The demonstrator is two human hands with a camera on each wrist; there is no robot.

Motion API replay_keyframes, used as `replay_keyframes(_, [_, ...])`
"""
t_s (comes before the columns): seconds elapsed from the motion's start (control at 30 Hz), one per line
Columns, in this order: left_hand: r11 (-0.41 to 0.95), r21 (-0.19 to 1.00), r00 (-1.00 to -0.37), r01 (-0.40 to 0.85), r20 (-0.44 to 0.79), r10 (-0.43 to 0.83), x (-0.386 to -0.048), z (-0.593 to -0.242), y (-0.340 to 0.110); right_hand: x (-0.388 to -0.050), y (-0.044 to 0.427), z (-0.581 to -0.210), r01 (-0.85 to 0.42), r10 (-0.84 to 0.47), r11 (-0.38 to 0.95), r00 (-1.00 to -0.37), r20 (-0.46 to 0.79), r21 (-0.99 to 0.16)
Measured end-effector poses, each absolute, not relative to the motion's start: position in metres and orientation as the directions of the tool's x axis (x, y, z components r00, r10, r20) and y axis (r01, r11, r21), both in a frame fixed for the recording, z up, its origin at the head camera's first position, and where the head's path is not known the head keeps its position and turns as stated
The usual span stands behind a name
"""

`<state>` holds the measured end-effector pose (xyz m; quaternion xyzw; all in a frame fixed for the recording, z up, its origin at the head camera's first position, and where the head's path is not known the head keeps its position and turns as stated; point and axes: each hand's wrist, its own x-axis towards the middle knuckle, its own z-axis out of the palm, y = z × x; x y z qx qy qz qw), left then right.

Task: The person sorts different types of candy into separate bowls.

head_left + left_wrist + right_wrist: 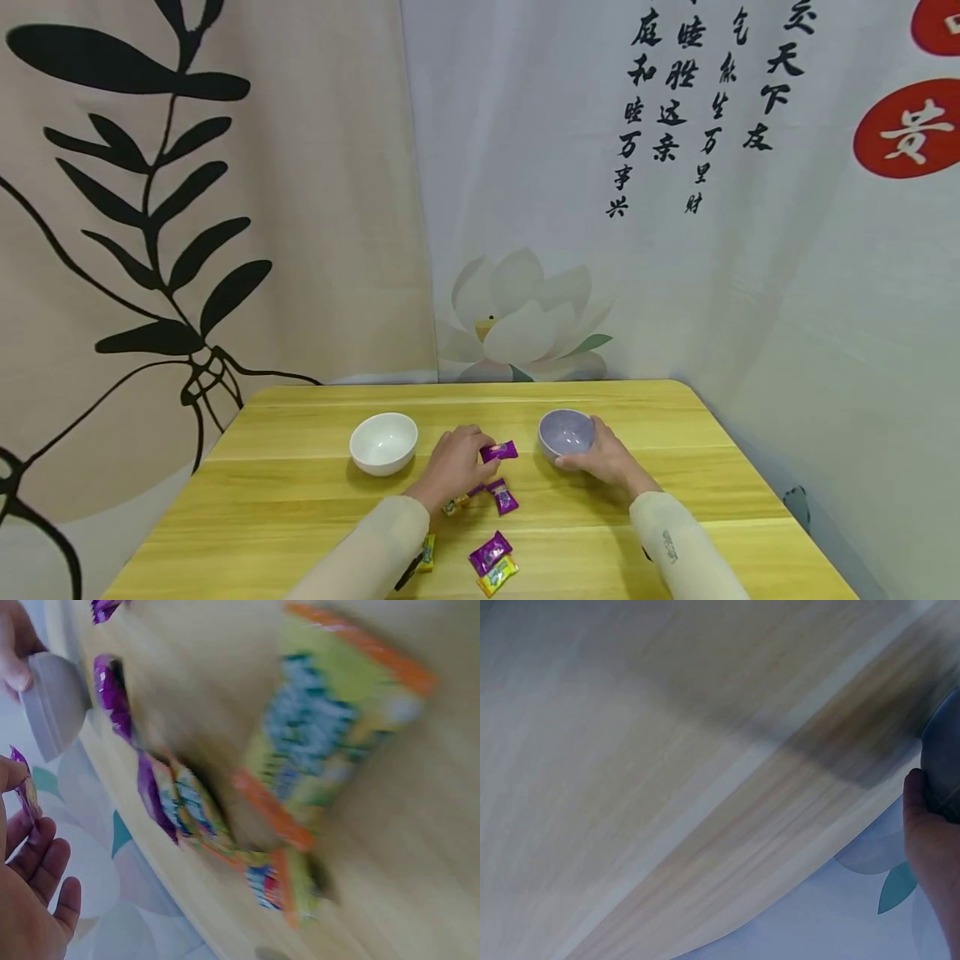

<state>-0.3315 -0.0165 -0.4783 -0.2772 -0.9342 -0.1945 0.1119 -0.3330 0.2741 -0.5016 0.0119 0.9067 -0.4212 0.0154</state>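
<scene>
One red disc reads 贵; left fingers pinch purple candy, right fingers grip lavender bowl.

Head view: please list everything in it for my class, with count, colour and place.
White bowl: one, white, far left of table
Purple bowl: one, pale purple, far right of table
Held packet: one, purple, between the bowls
Loose purple packets: at least two, purple, middle and near part of table
Yellow packets: at least three, yellow, same area, some partly hidden
Table: one, yellow wood grain, lower middle
Backdrop: one, beige and pale grey, behind table
Plant print: one, black, backdrop left
Flower print: one, whitish, above table
Writing: several columns, black, upper right
Ovals: two, red, right edge
Sleeves: two, cream, bottom
Left hand: one, bare, pinching held packet
Right hand: one, bare, grip on purple bowl
</scene>
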Motion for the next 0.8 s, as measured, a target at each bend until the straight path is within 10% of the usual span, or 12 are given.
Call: replay_keyframes(0.8, [0.788,0.253,-0.814,0.561,0.339,0.471,-0.372,-0.455,0.061,-0.335,0.274,-0.502,-0.001,-0.008,0.632,-1.000,-0.006,-0.775])
